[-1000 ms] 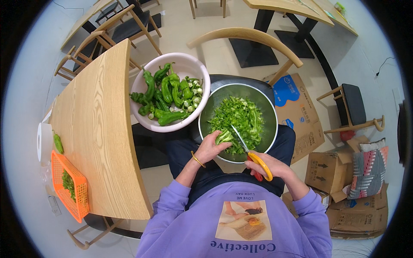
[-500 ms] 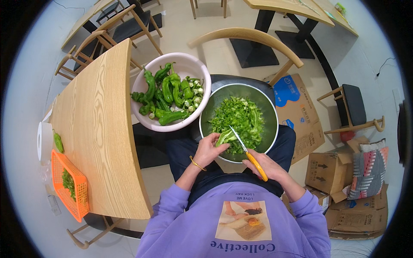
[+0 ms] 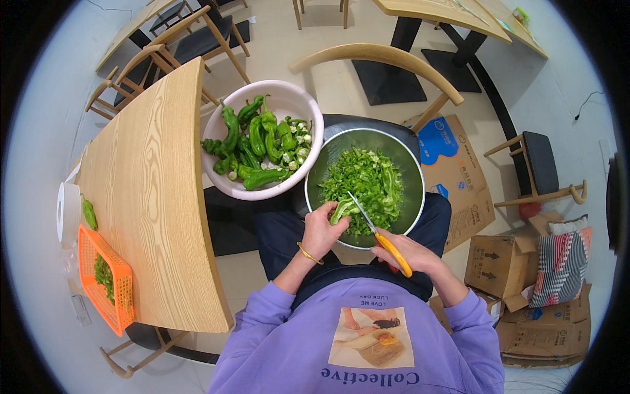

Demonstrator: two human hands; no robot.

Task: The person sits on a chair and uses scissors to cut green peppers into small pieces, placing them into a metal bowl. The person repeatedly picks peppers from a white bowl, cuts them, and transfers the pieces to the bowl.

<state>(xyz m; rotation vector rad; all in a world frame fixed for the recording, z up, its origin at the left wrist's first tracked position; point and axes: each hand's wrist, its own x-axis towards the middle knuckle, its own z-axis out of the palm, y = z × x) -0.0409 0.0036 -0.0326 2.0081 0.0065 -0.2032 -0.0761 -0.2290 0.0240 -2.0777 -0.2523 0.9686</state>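
My left hand (image 3: 325, 230) pinches a cut piece of green pepper (image 3: 344, 210) over the near left part of a metal bowl (image 3: 421, 190). Chopped green pepper (image 3: 361, 174) lies heaped in that bowl. In my right hand (image 3: 413, 252) is a pair of scissors (image 3: 392, 252) with yellow-orange handles, my fingers closed round them. The blades point up and left, their tips just right of the held piece. Left of the bowl, a pale pink basin (image 3: 317, 128) holds whole green peppers (image 3: 256, 138) and several pale cut-off stem ends (image 3: 300, 152).
Both vessels rest on a black chair seat (image 3: 335, 120) in front of my knees. To the left stands a wooden table (image 3: 157, 197) with an orange basket (image 3: 121, 282) of cut greens and a single pepper (image 3: 89, 215). Cardboard (image 3: 469, 190) lies on the floor at right, beside boxes (image 3: 495, 262).
The scissors' handles have spread slightly, and a red part shows beneath them now. My left wrist has shifted a little to the right. The peppers and bowls look the same.
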